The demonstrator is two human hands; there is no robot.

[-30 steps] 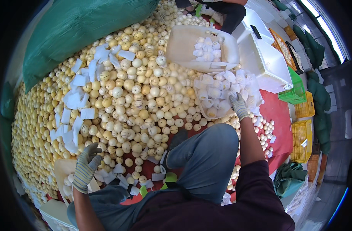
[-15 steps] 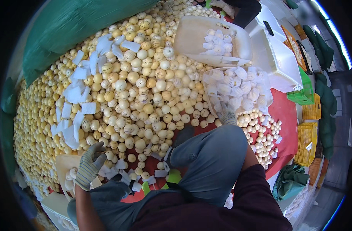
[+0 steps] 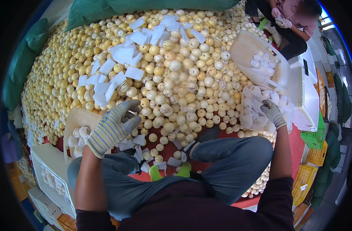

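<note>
My left hand (image 3: 113, 126), in a striped knit glove, hovers above the near edge of a big heap of pale, purple-striped pepino melons (image 3: 166, 109). Its thumb and fingers are apart, with nothing visible between them. My right hand (image 3: 274, 114), gloved too, is at a translucent tub (image 3: 244, 122) filled with white foam net sleeves (image 3: 257, 104). Its bent fingers reach over the sleeves, apart, and no held thing shows. White foam sleeves (image 3: 124, 54) lie scattered across the heap. Beside my left wrist, another tub (image 3: 72, 122) contains net-wrapped fruit (image 3: 79, 139).
A larger tub (image 3: 241, 46) with wrapped fruit stands at the far right, near a seated person (image 3: 295, 23). White foam boxes (image 3: 305, 92) and green (image 3: 314, 135) and yellow crates (image 3: 304, 184) line the right. Another white box (image 3: 49, 159) is at lower left. Green covers (image 3: 145, 8) border the heap.
My view has swung, shifting the scene right and down. My left hand has moved forward over the heap's edge. My right hand has moved from the tub's near edge to its right side.
</note>
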